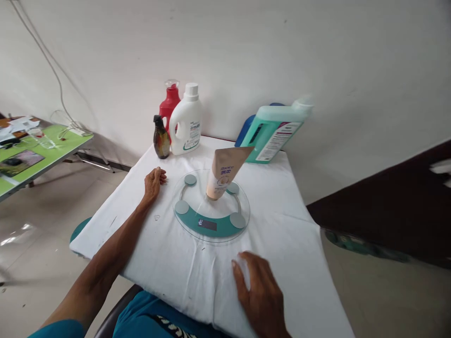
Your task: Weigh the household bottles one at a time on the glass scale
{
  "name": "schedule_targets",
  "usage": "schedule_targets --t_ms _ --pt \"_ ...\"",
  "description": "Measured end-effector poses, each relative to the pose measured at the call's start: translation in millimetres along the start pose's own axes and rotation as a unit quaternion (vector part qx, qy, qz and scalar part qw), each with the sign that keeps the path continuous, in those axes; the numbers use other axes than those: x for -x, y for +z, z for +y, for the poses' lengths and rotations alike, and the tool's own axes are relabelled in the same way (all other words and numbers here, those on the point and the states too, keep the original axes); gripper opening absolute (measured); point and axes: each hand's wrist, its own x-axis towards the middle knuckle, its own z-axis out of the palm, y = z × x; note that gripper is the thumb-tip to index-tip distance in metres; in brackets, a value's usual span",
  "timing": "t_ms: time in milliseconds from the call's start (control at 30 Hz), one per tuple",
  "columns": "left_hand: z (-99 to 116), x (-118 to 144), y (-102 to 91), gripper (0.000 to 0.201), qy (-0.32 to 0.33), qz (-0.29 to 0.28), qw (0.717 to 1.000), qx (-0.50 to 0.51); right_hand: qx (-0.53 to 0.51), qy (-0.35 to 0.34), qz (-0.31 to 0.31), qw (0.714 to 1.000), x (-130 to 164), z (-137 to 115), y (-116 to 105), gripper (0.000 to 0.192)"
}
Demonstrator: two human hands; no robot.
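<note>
- Tube (225, 172): I see a beige squeeze tube standing cap-down on the scale, leaning a little to the right, its flat crimped end up. It has purple print on the front and a white cap touching the glass near the scale's centre.
- Scale (211, 206): I see a round clear-glass scale lying flat on the white cloth, with four grey-green round pads, a teal crescent along its near edge and a small dark display in that crescent. It sits mid-table, between my two hands and touching neither.
</note>
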Motion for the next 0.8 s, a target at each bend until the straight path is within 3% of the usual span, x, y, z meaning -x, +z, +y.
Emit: schedule_targets --t_ms 100,267,400,500,567,633,667,700,800 --pt "2 -1 -0.4 0.065 0.001 -0.003 1.0 -0.013 0.132 0.093 -0.018 0.987 2 39 0 0.06" --pt "3 0 -0.4 0.066 -0.006 -0.001 1.0 0.0 0.152 0.162 -0.106 0.969 21 74 4 0.075" --pt "4 3 1.3 0.064 -0.007 0.002 1.0 0.011 0.19 0.248 -0.09 0.946 36 97 -23 0.096" --pt "10 11 4.1 0.06 0.008 -0.014 1.0 0.013 0.223 0.258 -0.074 0.937 26 101 -45 0.098" --pt "18 19 7.2 0.055 0.035 -0.029 0.999 0.011 0.233 0.212 -0.02 0.949 8 85 -49 0.079" --pt "30 26 11.9 0.048 0.066 -0.044 0.997 0.007 0.182 0.089 0.044 0.978 -12 51 -40 0.042" --pt "36 30 15.1 0.045 0.078 -0.052 0.996 0.006 0.108 0.009 0.025 0.994 -21 30 -31 0.03" --pt "42 32 18.9 0.043 0.087 -0.062 0.994 0.009 0.028 -0.087 -0.017 0.996 -29 8 -19 0.032" --pt "60 38 32.6 0.037 0.106 -0.091 0.99 0.027 -0.085 -0.254 -0.075 0.961 -44 -53 24 0.039"
